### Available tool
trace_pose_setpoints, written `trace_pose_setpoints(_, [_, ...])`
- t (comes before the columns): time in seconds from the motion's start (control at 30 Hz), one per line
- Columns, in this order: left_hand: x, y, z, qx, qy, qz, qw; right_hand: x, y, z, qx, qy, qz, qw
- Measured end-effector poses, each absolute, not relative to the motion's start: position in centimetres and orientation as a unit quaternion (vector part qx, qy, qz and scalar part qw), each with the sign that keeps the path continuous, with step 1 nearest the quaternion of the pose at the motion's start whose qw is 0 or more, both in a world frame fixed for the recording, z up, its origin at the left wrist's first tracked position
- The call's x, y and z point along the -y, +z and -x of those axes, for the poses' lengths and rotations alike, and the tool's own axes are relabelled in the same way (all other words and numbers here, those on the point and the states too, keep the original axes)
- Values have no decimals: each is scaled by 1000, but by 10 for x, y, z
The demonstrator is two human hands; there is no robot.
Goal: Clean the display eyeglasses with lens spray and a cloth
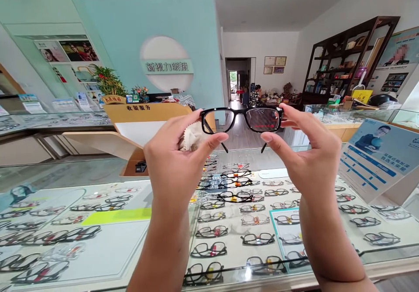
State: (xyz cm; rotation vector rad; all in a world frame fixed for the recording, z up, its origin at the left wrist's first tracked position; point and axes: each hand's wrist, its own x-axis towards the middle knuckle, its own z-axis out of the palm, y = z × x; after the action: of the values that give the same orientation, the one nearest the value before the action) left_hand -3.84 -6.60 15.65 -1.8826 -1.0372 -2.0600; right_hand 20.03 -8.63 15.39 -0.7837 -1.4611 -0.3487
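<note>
Both hands hold up a pair of black-framed eyeglasses [240, 111] at chest height, above a glass display case. My left hand [176, 156] pinches the left end of the frame between thumb and fingers. Tucked in that same palm is a crumpled whitish cloth [191, 137]. At the other end, my right hand [304, 141] grips the frame by its corner, thumb below and fingers above. The temples hang down behind the lenses. Red printing marks the right lens.
Below lies the glass display case [234, 244], with several rows of eyeglasses inside. A blue-and-white sign [376, 156] stands on the right. Farther back are a cashier counter [147, 117], a potted plant [108, 80], a dark shelf [347, 60] and a seated person [255, 94].
</note>
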Motion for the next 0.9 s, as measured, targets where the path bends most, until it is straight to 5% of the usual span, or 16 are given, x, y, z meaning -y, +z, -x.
trace_pose_setpoints(0.9, [60, 159, 40, 350, -677, 643, 71, 88, 156, -206, 660, -207, 353, 629])
